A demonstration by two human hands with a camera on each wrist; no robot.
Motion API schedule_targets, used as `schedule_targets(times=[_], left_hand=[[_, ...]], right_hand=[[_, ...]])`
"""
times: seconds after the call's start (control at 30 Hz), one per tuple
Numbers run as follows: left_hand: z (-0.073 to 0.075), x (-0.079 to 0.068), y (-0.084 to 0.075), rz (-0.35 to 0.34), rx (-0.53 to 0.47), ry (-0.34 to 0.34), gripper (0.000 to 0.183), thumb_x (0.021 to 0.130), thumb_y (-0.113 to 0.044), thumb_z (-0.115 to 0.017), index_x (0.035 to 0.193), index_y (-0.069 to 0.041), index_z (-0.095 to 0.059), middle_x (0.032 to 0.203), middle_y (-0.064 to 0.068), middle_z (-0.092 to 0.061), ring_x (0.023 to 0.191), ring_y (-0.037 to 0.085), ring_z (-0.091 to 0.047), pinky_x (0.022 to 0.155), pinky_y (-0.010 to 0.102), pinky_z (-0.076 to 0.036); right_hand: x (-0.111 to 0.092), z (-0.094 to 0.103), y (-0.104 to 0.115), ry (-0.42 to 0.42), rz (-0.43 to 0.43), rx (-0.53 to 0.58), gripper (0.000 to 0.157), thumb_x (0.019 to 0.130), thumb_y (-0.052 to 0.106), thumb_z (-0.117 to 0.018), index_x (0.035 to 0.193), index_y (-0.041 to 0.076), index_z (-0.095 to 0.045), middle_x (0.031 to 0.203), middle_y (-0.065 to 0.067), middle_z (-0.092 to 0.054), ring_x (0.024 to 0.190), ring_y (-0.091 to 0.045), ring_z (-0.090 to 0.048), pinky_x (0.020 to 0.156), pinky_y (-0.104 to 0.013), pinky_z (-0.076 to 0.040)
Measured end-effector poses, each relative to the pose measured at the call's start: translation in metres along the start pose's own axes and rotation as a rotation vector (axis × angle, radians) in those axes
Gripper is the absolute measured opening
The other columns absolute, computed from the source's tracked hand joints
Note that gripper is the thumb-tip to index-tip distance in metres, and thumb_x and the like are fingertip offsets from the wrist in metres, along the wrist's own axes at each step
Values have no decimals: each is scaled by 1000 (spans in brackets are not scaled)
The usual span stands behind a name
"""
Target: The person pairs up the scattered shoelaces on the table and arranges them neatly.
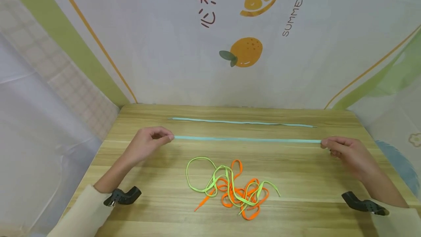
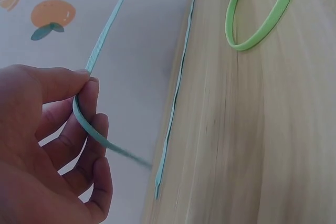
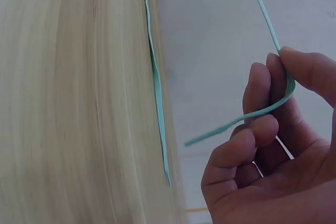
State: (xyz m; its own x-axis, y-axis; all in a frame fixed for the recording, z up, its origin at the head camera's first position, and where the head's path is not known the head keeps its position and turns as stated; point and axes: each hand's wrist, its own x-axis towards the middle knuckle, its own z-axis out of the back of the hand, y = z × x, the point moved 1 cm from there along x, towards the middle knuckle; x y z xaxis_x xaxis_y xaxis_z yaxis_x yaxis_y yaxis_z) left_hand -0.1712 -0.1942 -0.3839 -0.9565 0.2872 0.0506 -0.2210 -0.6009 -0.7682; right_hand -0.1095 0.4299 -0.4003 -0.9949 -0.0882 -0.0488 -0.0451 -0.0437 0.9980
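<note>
A flat light-blue shoelace (image 1: pixel 246 139) is stretched straight between the two hands, raised over the table. My left hand (image 1: pixel 148 142) pinches it near one end between thumb and forefinger; the loose tail curves down across the other fingers in the left wrist view. At the other end my right hand (image 1: pixel 348 153) pinches it the same way, its short tail (image 3: pixel 226 128) hanging past the curled fingers. A second light-blue shoelace (image 1: pixel 243 122) lies nearly straight along the back of the table, beyond the held one.
Nearer the front of the wooden table (image 1: pixel 148 207), a green shoelace (image 1: pixel 188 175) and an orange shoelace (image 1: pixel 204 201) lie in a loose tangle. A white curtain (image 1: pixel 171 57) with printed fruit hangs right behind the table's back edge. Black wrist mounts (image 1: pixel 122 196) sit on both sleeves.
</note>
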Motion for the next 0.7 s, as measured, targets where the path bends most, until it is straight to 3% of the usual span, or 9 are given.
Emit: schedule_targets(times=[0.3, 0.7], left_hand=[[4, 6, 8, 28, -4, -9, 26, 109, -29, -72, 118, -8, -82, 112, 3, -80, 104, 24, -71, 86, 42, -55], [8, 13, 22, 62, 34, -68, 25, 108, -33, -74, 114, -10, -83, 108, 5, -79, 99, 24, -69, 80, 39, -54]], right_hand=[[5, 17, -5, -4, -25, 85, 33, 114, -2, -54, 107, 5, -86, 102, 4, -79, 78, -14, -54, 71, -25, -52], [10, 33, -13, -72, -106, -5, 28, 114, 6, -60, 105, 12, -86, 98, 9, -74, 79, -13, -48, 72, -25, -49]])
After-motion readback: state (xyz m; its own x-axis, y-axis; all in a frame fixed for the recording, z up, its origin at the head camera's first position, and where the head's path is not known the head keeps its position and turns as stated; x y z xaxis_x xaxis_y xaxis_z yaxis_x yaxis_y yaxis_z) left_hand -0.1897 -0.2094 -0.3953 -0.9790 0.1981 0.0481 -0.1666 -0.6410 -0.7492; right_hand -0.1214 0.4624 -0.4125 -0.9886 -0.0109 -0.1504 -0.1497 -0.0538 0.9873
